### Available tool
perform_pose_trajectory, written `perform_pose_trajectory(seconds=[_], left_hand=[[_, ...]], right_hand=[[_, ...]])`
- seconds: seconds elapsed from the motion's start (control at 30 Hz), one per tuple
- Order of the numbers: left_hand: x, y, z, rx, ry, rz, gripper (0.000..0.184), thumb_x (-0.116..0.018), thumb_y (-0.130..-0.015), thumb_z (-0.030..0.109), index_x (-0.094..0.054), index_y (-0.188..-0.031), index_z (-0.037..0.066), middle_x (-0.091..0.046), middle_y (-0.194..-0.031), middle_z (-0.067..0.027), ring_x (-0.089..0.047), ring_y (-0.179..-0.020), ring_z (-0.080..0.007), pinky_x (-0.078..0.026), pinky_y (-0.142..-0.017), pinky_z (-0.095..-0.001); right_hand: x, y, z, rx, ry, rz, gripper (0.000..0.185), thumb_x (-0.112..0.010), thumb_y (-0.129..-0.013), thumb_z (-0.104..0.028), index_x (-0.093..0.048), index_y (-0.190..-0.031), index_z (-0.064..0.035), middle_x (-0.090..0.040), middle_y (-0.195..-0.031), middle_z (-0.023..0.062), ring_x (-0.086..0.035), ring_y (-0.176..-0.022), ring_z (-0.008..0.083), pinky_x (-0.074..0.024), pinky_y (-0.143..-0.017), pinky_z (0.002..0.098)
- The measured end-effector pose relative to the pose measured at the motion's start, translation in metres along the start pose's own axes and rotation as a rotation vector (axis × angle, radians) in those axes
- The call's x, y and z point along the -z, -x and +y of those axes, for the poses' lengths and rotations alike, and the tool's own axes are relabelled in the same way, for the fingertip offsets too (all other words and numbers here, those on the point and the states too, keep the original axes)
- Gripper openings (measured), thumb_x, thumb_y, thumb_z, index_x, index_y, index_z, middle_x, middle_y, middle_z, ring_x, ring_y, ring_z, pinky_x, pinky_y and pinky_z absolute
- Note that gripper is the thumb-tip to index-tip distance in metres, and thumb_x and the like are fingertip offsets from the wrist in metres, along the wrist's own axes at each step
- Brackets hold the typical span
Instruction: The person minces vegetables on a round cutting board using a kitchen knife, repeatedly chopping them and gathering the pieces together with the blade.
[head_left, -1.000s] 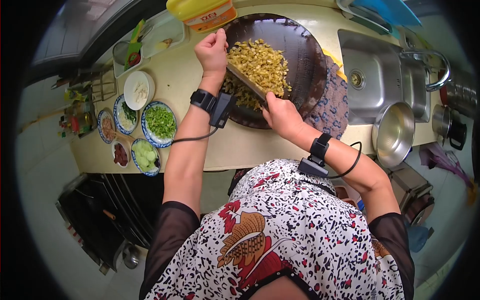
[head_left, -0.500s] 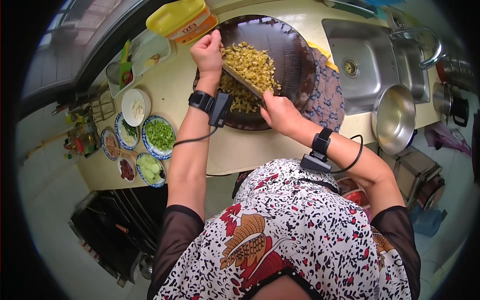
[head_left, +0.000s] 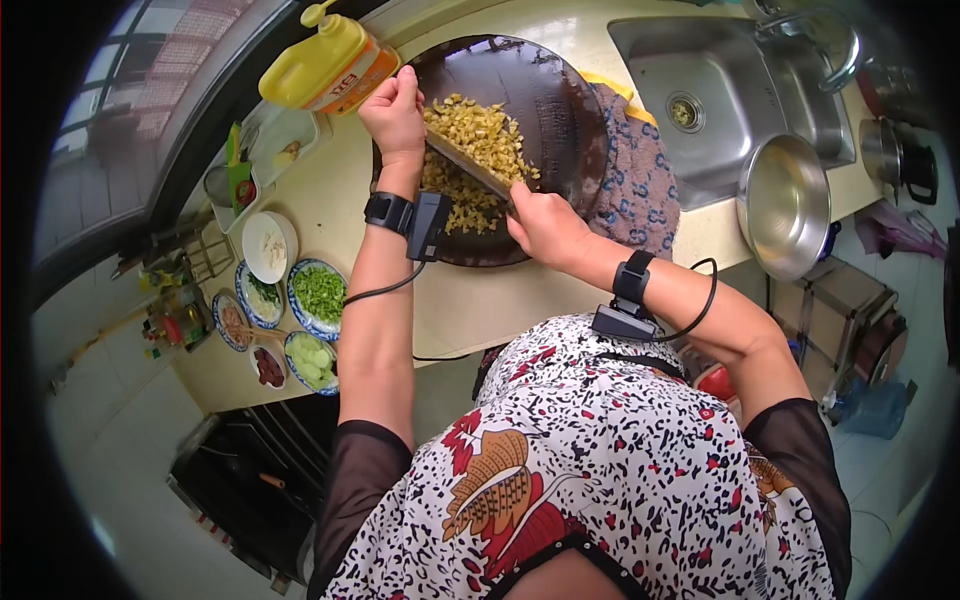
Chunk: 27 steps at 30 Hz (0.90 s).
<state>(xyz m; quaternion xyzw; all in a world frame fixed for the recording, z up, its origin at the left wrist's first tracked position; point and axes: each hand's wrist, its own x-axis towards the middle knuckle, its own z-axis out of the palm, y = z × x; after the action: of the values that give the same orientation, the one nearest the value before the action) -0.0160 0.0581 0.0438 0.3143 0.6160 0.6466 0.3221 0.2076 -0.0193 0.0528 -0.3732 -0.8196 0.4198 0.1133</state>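
Observation:
Chopped yellow-green pickled-looking vegetable (head_left: 490, 135) lies heaped on a round dark chopping board (head_left: 555, 110). My right hand (head_left: 550, 228) is closed around the handle of a cleaver (head_left: 470, 165). The blade slants across the heap, its far end towards my left hand (head_left: 393, 118). That hand is curled into a fist over the board's left edge, near the blade's far end. Its palm side is hidden, so I cannot tell whether it touches the blade.
Left of the board stand a yellow bottle (head_left: 325, 70), a white bowl (head_left: 270, 247), and plates of chopped greens (head_left: 318, 295) and pale green slices (head_left: 312, 360). A patterned towel (head_left: 640, 180) lies under the board's right side. Beyond are a sink (head_left: 650, 60) and a metal basin (head_left: 785, 205).
The view has shifted, so the board and hands sit slightly further left. My right hand still grips the cleaver, and my left hand stays in a fist near the blade's far end.

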Motion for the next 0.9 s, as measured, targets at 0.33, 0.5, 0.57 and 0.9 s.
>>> perform_pose_trajectory(seconds=[0.33,0.5,0.57,0.9], left_hand=[[-0.012,-0.022,-0.025,0.163,0.038,-0.126,0.039,-0.063,-0.092,0.023,-0.050,-0.059,0.006,-0.043,-0.046,0.0016,-0.034,-0.032,-0.0073,-0.026,-0.033,-0.0219],[-0.024,-0.002,-0.003,0.002,-0.001,-0.071,0.040,-0.063,-0.092,0.022,-0.052,-0.057,0.006,-0.047,-0.050,0.0034,-0.038,-0.040,-0.0037,-0.027,-0.039,-0.0197],[-0.027,-0.007,0.007,0.032,0.010,-0.070,0.039,-0.064,-0.091,0.022,-0.053,-0.057,0.005,-0.048,-0.050,0.0027,-0.039,-0.040,-0.0039,-0.028,-0.039,-0.0198],[-0.032,-0.023,-0.023,0.069,-0.047,-0.140,0.039,-0.064,-0.091,0.024,-0.052,-0.058,0.007,-0.045,-0.047,0.0012,-0.036,-0.033,-0.0067,-0.026,-0.034,-0.0217]], right_hand=[[0.013,-0.010,-0.012,-0.122,-0.010,0.021,0.018,-0.059,-0.081,-0.004,-0.046,-0.086,0.0062,-0.059,-0.067,0.0264,-0.061,-0.070,0.0453,-0.0484,-0.063,0.0509],[0.009,0.005,0.008,-0.051,-0.059,0.052,0.019,-0.060,-0.082,-0.006,-0.044,-0.086,0.0047,-0.059,-0.068,0.0263,-0.060,-0.070,0.0451,-0.0483,-0.062,0.0497],[0.017,0.003,0.001,-0.034,-0.078,0.084,0.018,-0.059,-0.081,-0.005,-0.044,-0.086,0.0048,-0.058,-0.067,0.0267,-0.060,-0.069,0.0451,-0.0484,-0.062,0.0501],[0.016,-0.006,0.016,-0.053,-0.066,0.078,0.021,-0.060,-0.081,-0.005,-0.043,-0.089,0.0047,-0.058,-0.066,0.0269,-0.060,-0.068,0.0462,-0.0490,-0.060,0.0497]])
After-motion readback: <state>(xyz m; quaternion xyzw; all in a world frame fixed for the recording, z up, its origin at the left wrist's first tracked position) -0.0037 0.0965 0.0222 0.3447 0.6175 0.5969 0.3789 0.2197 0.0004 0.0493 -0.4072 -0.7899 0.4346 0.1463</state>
